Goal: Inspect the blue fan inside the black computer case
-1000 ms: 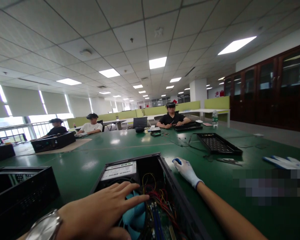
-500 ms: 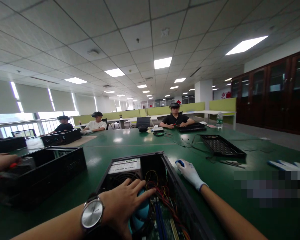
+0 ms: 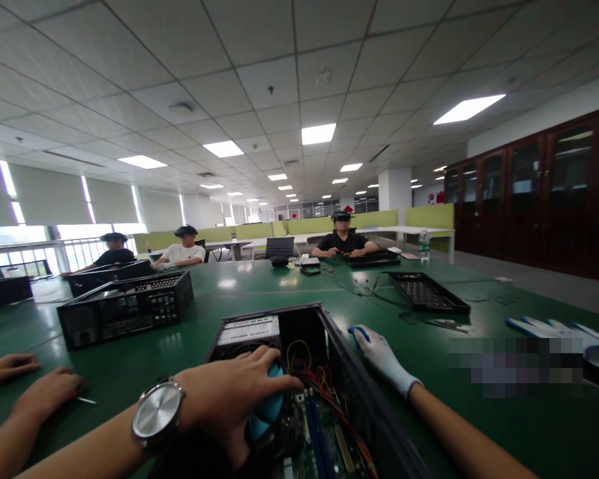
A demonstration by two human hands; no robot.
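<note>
An open black computer case [image 3: 332, 342] lies in front of me, with red and yellow wires, a white-labelled power supply [image 3: 249, 329] and a blue cooling fan [image 3: 265, 414] inside. My bare left hand [image 3: 224, 406], with a silver watch [image 3: 157, 416] on the wrist, lies over the fan with fingers curled round it. My right hand [image 3: 379, 356] wears a white glove with a blue fingertip. It rests flat on the green table [image 3: 289, 293] just right of the case, holding nothing.
A second black case [image 3: 124, 309] stands at the left. A co-worker's two bare hands [image 3: 42, 394] rest on the table at the lower left, by a thin tool. A black perforated panel [image 3: 426, 293], loose gloves [image 3: 549, 327] and three seated people [image 3: 342, 241] lie beyond.
The black case at the left moved farther back onto the table, and the co-worker's hands let go of it and rest down. My left fingers have curled round the fan.
</note>
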